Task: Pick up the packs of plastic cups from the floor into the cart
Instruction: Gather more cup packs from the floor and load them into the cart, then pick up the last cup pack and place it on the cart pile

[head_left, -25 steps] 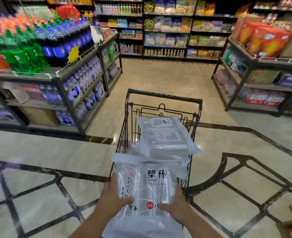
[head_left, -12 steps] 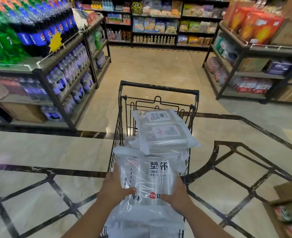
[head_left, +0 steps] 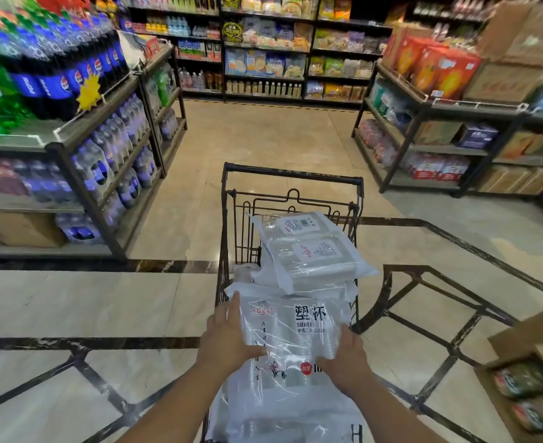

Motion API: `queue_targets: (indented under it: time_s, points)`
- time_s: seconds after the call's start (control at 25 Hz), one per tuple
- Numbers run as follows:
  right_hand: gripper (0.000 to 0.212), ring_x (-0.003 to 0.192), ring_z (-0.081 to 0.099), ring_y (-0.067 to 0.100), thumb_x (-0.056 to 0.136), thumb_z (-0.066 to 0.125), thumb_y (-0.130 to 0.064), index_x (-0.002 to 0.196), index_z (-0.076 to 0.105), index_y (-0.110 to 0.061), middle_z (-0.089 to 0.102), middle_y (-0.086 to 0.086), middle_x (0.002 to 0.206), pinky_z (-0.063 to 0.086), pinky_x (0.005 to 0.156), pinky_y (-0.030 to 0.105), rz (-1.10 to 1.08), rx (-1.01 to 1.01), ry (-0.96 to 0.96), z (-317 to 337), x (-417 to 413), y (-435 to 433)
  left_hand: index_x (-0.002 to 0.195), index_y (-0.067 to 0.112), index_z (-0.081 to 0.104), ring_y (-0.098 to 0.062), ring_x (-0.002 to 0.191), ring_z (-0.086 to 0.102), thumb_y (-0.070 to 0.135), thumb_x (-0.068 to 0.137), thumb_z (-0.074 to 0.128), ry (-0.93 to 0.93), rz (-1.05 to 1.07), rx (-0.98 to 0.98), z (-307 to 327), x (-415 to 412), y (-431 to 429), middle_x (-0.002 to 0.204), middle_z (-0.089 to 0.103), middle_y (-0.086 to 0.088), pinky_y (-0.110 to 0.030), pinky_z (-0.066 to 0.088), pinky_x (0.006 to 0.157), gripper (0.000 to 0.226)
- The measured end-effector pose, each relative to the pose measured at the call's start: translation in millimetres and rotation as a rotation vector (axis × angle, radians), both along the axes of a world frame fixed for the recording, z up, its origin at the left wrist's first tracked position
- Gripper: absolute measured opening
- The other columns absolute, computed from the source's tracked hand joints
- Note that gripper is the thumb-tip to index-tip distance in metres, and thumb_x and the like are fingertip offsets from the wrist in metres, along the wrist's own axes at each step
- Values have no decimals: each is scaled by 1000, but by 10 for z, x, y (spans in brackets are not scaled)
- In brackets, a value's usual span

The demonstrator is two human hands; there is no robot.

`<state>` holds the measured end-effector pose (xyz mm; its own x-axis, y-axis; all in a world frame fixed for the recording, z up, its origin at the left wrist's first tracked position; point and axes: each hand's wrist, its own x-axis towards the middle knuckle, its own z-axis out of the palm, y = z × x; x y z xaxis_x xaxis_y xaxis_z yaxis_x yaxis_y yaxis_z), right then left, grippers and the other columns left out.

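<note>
In a supermarket aisle, your left hand [head_left: 228,340] and right hand [head_left: 343,356] clasp a pack of plastic cups [head_left: 291,334] from either side, fingers wrapped around it, at the near end of the cart [head_left: 291,174], just beside other packs [head_left: 308,251] piled inside.

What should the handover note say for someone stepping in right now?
Left hand: gripping the left side of the printed cup pack.
Right hand: gripping its right side.
The pack is over the near end of the cart; whether it is resting there can't be told.
Done: other cup packs already stacked in the cart.
Left: settle this pack and let go. No packs visible on the floor.
</note>
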<state>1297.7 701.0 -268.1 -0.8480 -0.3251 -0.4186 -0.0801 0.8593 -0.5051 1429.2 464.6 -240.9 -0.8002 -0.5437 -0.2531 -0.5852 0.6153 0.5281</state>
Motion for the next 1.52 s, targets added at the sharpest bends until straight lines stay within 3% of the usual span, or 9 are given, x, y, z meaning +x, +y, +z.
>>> queue_targets:
  time_s: [0.24,0.52,0.84,1.08,1.28,1.52]
  points:
    - [105,147,28,32,87,76,-39,162,7,-14,15,12,163,34,116,42,-156,-8,12,124,286,127,159,31,-18,-26,151,16,71,69,78,34,-183,-58,6,-55,-87,166,9,-3,-41,33,117,137]
    - [100,149,27,30,89,71,-44,162,9,-17,15,10,165,34,116,39,-414,27,-8,92,831,605,161,28,-10,-25,157,-5,67,77,75,173,-466,-60,-33,-268,270,171,-2,-4,-38,0,126,126]
    - [97,147,28,29,92,69,-44,161,7,-13,17,10,161,31,115,35,-704,63,-40,136,1297,1698,162,25,-7,-27,157,-4,66,78,74,200,-733,-61,74,-463,1260,171,-1,-4,-35,-3,124,123]
    - [98,151,21,30,92,69,-44,163,6,-17,7,8,167,32,116,36,-839,9,-55,69,1580,2856,161,25,-12,-27,156,-5,68,78,73,135,-907,-48,51,-614,2630,170,-3,-5,-40,4,126,126]
    - [97,143,33,29,86,73,-50,158,21,-13,22,12,159,35,116,38,-894,13,-90,-73,1906,4141,162,27,-11,-27,156,-4,70,79,70,6,-971,-68,-108,-494,3960,170,-5,-3,-41,7,126,124]
    - [97,149,26,31,90,72,-47,161,14,-15,15,10,165,32,118,39,-963,-6,-113,-157,2076,5362,162,25,-6,-26,156,2,68,77,73,-51,-970,-92,-213,-452,5140,170,1,-5,-38,11,126,125]
